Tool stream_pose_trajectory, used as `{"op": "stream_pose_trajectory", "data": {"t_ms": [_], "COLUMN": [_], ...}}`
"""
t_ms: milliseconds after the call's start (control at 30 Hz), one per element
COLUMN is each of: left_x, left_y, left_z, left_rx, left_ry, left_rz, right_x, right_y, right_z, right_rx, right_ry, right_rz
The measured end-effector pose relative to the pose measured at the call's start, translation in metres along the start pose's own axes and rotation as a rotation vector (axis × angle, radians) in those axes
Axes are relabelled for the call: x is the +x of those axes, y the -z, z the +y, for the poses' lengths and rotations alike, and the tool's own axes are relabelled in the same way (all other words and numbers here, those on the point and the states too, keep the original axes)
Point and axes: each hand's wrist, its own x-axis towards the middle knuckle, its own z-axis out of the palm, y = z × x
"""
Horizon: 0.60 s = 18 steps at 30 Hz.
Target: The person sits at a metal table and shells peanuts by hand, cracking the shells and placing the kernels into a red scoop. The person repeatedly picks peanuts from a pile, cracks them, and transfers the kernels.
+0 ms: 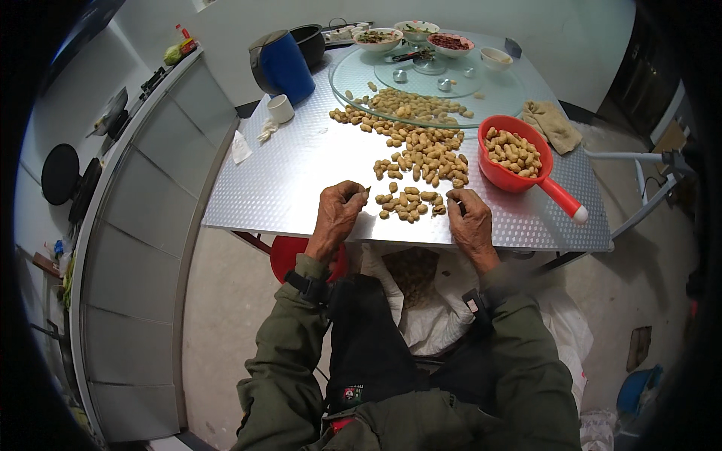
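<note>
Unshelled peanuts (431,153) spread over the patterned metal tabletop (276,186), running back beneath the glass turntable (352,98). A smaller group of peanuts (410,204) lies between my hands near the front edge. My left hand (340,215) is left of this group, thumb and forefinger pinching a small dark scrap (368,191). On the right, my right hand (471,219) rests at the group's edge with curled fingers; whether it holds anything is hidden. Farther right stands a red plastic dipper (505,176) full of peanuts, its handle pointing towards the front right.
An open white woven sack (445,324) with peanuts inside sits between my legs, near a red round object (286,260) under the table. Bowls of food (379,40), a blue container (286,65), a white cup (281,108) and a tan cloth (553,125) are on the table.
</note>
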Motion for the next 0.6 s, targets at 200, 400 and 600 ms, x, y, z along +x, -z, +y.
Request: {"op": "stream_pose_trajectory", "data": {"t_ms": [200,400,600], "left_x": [0.012,0.065,0.07], "left_y": [-0.01,-0.021,-0.034], "left_z": [0.0,-0.007,-0.023], "left_rx": [0.158,0.595,0.687], "left_ry": [-0.126,-0.215,-0.263], "left_rz": [-0.072,0.081,0.028], "right_x": [0.001,0.001,0.002], "right_y": [0.0,0.0,0.0], "right_z": [-0.002,-0.001,-0.001], "right_rx": [0.005,-0.007,0.016], "right_ry": [-0.049,-0.035,-0.056], "right_rz": [-0.016,-0.01,0.005]}}
